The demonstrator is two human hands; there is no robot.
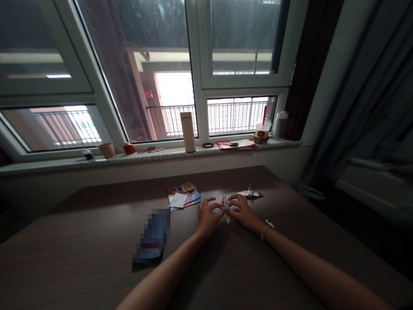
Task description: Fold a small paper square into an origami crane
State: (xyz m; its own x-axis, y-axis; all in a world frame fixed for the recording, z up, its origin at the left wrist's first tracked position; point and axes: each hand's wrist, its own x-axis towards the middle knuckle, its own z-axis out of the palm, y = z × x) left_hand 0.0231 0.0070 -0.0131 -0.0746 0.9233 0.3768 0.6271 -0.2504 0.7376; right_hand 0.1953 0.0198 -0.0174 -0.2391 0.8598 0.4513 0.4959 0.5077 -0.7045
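Observation:
A small folded paper figure, white with red markings and pointed at both ends, is held just above or on the table between my fingertips. My left hand pinches its left side with thumb and forefinger, the other fingers curled. From the opposite side, my right hand grips it the same way; a thin bracelet circles that wrist. Just beyond the right hand lies a paper crane with its wings spread. My fingertips cover part of the folded paper's edges.
Colourful paper sheets lie left of my hands, beside a blurred dark blue object. On the windowsill stand a beige flask, a lidded drink cup with a red straw, and scissors on paper. The brown table ends at the right.

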